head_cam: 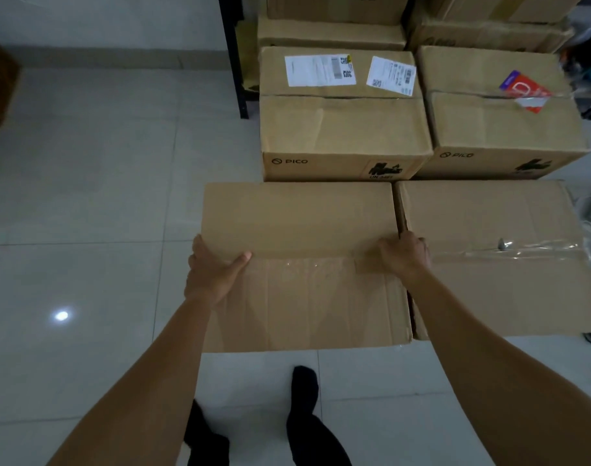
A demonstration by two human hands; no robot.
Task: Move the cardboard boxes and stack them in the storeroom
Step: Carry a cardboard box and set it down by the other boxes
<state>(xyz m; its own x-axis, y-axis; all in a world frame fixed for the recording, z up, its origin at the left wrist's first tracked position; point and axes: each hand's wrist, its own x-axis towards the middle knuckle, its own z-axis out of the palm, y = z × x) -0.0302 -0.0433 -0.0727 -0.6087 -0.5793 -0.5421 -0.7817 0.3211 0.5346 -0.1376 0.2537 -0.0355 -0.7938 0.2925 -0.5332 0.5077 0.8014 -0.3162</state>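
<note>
While standing over tiled floor (85, 196), holds near box (297, 216) by both side edges, just beside neighbour box (489, 213) on R, just in front of two PICO boxes (344, 129). Clamps L edge w/ left hand (213, 270), thumb flat on top, fingers curled down side. Hooks right hand (405, 257) fingers into gap btwn boxes. Can't tell if lifted

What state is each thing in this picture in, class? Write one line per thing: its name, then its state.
near left box: closed, taped, held at both sides.
left hand: grips its left edge, thumb on top.
right hand: grips its right edge, fingers curled over.
near right box: closed, clear tape along seam.
labelled box: closed, two white labels on top.
red-sticker box: closed, sticker over seam.
</note>
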